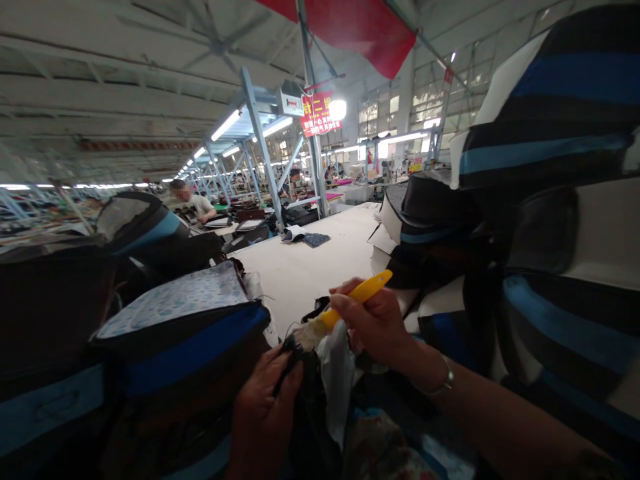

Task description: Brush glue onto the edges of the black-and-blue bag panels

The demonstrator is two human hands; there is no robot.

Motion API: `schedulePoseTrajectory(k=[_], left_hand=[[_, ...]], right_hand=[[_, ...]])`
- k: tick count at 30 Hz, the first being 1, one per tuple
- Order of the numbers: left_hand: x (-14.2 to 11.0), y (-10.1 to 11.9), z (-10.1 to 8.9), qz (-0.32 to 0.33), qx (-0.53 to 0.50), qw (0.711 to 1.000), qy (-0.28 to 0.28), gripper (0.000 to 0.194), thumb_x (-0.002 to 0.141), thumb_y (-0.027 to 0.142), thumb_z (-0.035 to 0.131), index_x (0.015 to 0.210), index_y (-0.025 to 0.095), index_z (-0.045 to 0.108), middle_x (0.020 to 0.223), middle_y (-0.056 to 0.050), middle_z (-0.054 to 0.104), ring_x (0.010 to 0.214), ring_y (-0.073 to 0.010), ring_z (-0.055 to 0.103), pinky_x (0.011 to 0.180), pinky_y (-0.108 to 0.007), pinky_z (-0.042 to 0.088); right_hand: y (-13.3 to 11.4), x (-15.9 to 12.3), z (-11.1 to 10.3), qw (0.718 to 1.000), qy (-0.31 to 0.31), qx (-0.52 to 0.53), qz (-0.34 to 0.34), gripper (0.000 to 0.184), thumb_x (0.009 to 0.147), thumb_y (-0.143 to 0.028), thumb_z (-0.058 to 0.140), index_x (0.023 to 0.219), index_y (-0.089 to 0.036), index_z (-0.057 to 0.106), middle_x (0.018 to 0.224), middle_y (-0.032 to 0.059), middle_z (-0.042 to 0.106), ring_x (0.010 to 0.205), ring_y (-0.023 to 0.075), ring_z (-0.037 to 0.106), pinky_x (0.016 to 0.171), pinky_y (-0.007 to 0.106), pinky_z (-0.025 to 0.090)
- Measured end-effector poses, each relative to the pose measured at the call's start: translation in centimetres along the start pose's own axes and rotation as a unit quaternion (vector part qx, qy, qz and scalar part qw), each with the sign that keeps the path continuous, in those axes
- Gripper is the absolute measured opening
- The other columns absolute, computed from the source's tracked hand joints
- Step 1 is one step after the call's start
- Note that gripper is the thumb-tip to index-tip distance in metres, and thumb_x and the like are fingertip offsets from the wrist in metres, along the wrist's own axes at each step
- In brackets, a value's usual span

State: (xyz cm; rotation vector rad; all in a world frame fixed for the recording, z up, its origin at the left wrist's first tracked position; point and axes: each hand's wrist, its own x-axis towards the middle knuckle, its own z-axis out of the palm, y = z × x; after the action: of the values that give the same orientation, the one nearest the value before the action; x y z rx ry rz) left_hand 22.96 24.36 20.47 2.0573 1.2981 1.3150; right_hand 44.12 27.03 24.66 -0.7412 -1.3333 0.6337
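In my right hand [376,321] is a yellow-handled paintbrush [357,297], its pale bristles angled down and left. The bristle tips touch or nearly touch a dark fabric piece [311,393]. My left hand [265,403] is closed on the edge of that dark piece, thumb and fingers pinching it just below the brush. A whitish, crumpled flap [336,373] hangs between the two hands. What lies under the dark piece is too dim to make out.
To the left, a bag part with a blue band [195,350] sits close by the left hand. Stacked black-and-blue pieces [570,320] rise high on the right. Ahead stretches a white tabletop [345,247] with a small patterned scrap [317,239]. A person [197,202] works farther back.
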Motion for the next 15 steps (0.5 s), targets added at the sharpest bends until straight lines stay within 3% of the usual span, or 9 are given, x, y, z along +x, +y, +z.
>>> schedulePoseTrajectory(k=[2, 4, 7, 11, 13, 15], left_hand=[[-0.1, 0.1, -0.2, -0.002, 0.002, 1.0, 0.002, 0.027, 0.091, 0.041, 0.063, 0.105, 0.025, 0.08, 0.117, -0.004, 0.075, 0.11, -0.0242, 0.071, 0.098, -0.032, 0.058], [-0.2, 0.0, -0.5, -0.006, 0.013, 1.0, 0.002, 0.028, 0.091, 0.043, 0.063, 0.105, 0.025, 0.08, 0.117, -0.005, 0.075, 0.112, -0.0254, 0.07, 0.099, -0.034, 0.058], [-0.1, -0.2, -0.8, -0.013, 0.029, 0.999, 0.007, 0.032, 0.091, 0.045, 0.062, 0.106, 0.022, 0.079, 0.119, -0.007, 0.074, 0.115, -0.0274, 0.069, 0.1, -0.036, 0.058], [-0.2, -0.3, -0.7, -0.001, 0.035, 0.999, 0.011, 0.033, 0.092, 0.044, 0.061, 0.107, 0.02, 0.078, 0.118, -0.007, 0.074, 0.114, -0.0271, 0.07, 0.099, -0.034, 0.058], [-0.4, -0.4, -0.8, 0.005, 0.048, 0.999, 0.017, 0.032, 0.093, 0.044, 0.061, 0.108, 0.021, 0.078, 0.119, -0.007, 0.074, 0.114, -0.0265, 0.069, 0.1, -0.034, 0.058], [-0.8, -0.6, -1.5, 0.012, 0.07, 0.997, 0.015, 0.032, 0.094, 0.044, 0.059, 0.111, 0.022, 0.077, 0.123, -0.006, 0.073, 0.115, -0.0259, 0.069, 0.101, -0.034, 0.057]], right_hand=[[0.0, 0.4, 0.5, 0.992, -0.041, -0.088, -0.085, 0.022, 0.093, -0.032, 0.062, 0.075, -0.019, 0.064, 0.075, 0.0017, 0.064, 0.073, 0.015, 0.06, 0.078, 0.031, 0.053], [-0.1, 0.8, 0.8, 0.984, -0.023, -0.12, -0.133, 0.024, 0.094, -0.029, 0.06, 0.072, -0.02, 0.062, 0.075, 0.0021, 0.064, 0.078, 0.0165, 0.063, 0.089, 0.035, 0.054], [-0.5, 0.7, 1.2, 0.988, 0.003, -0.085, -0.129, 0.029, 0.097, -0.031, 0.058, 0.069, -0.021, 0.059, 0.074, 0.0016, 0.063, 0.077, 0.016, 0.064, 0.088, 0.035, 0.056], [-0.1, 0.1, 2.1, 0.968, -0.063, -0.139, -0.2, 0.023, 0.096, -0.026, 0.056, 0.074, -0.021, 0.059, 0.071, -0.0002, 0.064, 0.067, 0.0136, 0.061, 0.088, 0.035, 0.056], [0.1, 0.2, 2.0, 0.961, -0.03, -0.168, -0.217, 0.019, 0.095, -0.025, 0.057, 0.077, -0.021, 0.061, 0.072, 0.001, 0.066, 0.071, 0.0148, 0.063, 0.089, 0.036, 0.055], [0.1, 0.7, 1.0, 0.975, 0.038, -0.14, -0.169, 0.018, 0.096, -0.028, 0.06, 0.08, -0.02, 0.066, 0.076, 0.0024, 0.068, 0.075, 0.0156, 0.064, 0.082, 0.033, 0.055]])
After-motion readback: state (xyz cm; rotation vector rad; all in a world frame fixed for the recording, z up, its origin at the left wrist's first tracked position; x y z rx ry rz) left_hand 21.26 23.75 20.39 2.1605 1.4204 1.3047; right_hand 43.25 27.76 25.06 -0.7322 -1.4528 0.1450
